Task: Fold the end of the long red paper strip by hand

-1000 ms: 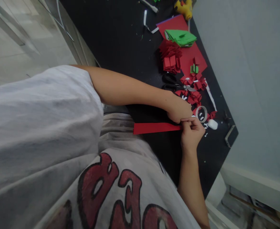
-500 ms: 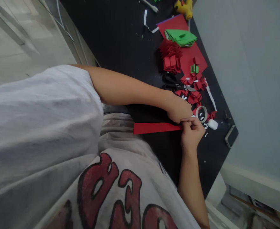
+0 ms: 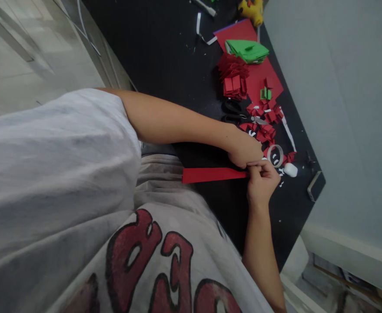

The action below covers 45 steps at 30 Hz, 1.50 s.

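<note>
A long strip of red paper (image 3: 213,174) stretches from my lap over the table's near edge to my hands. My right hand (image 3: 263,182) is closed, its thumb and finger pinching at the strip's far end. Against it rests my left hand (image 3: 247,150), curled over the same end, with most of its fingers hidden underneath. Just beyond the hands lie a clear roll of tape (image 3: 275,155) and small folded red paper pieces (image 3: 266,132). Black-handled scissors (image 3: 233,114) lie beside my left wrist.
On the black table (image 3: 158,56) are a stack of folded red paper (image 3: 233,76), green folded paper (image 3: 247,51), red sheets (image 3: 265,78) and a yellow toy (image 3: 254,11). A small white case (image 3: 290,170) and a dark rectangular device (image 3: 316,186) sit toward the wall.
</note>
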### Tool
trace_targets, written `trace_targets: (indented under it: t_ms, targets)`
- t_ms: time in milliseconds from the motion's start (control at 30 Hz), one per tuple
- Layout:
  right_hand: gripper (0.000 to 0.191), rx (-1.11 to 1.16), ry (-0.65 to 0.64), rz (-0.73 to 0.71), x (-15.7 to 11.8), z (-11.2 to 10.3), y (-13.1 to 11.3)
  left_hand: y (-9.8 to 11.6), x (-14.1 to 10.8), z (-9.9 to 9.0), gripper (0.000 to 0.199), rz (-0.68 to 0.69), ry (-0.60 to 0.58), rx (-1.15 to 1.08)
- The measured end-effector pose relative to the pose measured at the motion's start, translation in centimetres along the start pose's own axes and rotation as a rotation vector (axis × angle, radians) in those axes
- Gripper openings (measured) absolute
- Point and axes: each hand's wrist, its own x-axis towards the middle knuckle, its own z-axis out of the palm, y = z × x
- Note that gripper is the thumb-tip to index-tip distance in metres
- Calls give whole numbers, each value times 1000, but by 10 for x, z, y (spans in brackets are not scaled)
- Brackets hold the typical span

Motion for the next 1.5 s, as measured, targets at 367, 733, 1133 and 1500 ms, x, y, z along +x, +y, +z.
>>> trace_targets:
  t_ms: [367,733,1133,1500]
  targets:
    - [12,11,-2,12,0,0,-2,-1,1,2,11,-14,51,-82]
    - [12,-40,1,-3,0,0,-1,1,-1,-1,19,-3,-4,-5]
    - [11,-24,-2,3,-1,0,1,-1,1,2,23,9,-10,37]
    - [13,-36,-4,-5,-1,0,1,1,-1,0,20,-28,-7,-3]
